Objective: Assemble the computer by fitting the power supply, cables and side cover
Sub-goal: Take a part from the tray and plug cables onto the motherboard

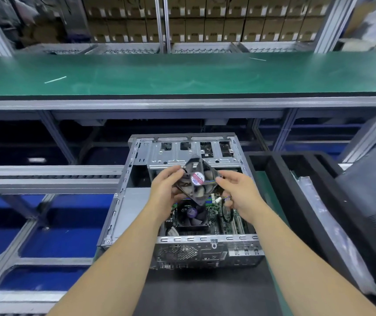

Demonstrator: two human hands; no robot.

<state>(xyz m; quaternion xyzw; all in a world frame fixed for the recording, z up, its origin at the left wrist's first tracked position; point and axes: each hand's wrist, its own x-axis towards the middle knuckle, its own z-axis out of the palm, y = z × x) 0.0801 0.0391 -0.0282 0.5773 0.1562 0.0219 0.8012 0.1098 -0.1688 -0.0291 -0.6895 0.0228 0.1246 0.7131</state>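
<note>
An open grey computer case (134, 176) lies on its side in front of me, its motherboard and CPU cooler fan (192, 218) showing inside. Above the case I hold a black case fan (197, 181) with a round pink-and-white label. My left hand (166, 190) grips the fan's left edge. My right hand (237, 193) pinches its right edge, where the fan's thin coloured wires (225, 198) trail down past my fingers. The drive bay plate (189, 153) sits at the case's far end.
A black foam tray (280, 172) with plastic-wrapped parts (319, 208) stands to the right of the case. A roller conveyor rail (45, 176) runs off to the left. Beyond is a long green bench (182, 74), with stacked cardboard boxes (205, 19) behind it.
</note>
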